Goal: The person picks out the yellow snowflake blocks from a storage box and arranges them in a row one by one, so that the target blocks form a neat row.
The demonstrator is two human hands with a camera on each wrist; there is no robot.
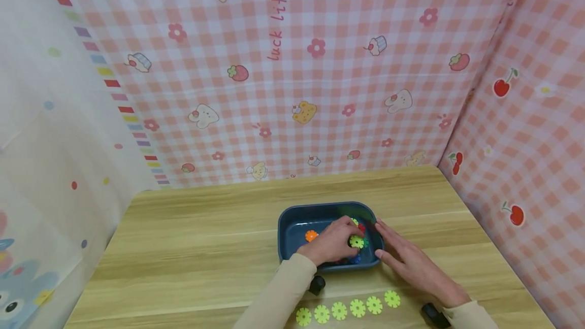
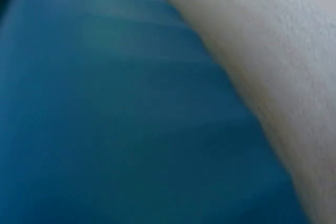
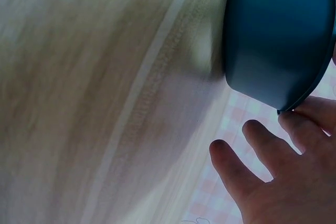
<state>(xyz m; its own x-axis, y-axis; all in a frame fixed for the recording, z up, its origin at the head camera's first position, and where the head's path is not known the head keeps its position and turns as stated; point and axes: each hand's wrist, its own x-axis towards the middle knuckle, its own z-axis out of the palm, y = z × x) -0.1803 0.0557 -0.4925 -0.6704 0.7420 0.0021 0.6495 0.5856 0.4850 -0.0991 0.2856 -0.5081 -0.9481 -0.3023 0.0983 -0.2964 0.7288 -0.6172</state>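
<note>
A dark blue tray (image 1: 292, 212) stands on the wooden table with small notched flower-shaped discs inside. My left hand (image 1: 331, 241) reaches down into it, thumb and fingers curled about a yellow-green disc (image 1: 357, 242) near the right end. Beside that lie an orange disc (image 1: 311, 236) and red, green and blue ones partly hidden by the hand. My right hand (image 1: 407, 260) touches the tray's right end, fingers fairly straight. In the right wrist view the fingers (image 3: 262, 145) are spread, some at the rim. The left wrist view shows only blurred blue tray wall (image 2: 131, 87) and skin.
Several yellow-green discs (image 1: 339, 311) lie in a row on the table (image 1: 192, 248) in front of the tray. A black wrist device (image 1: 317, 285) shows by the left sleeve, another (image 1: 434, 315) by the right. Pink checked cloth (image 1: 292, 85) hangs behind the table.
</note>
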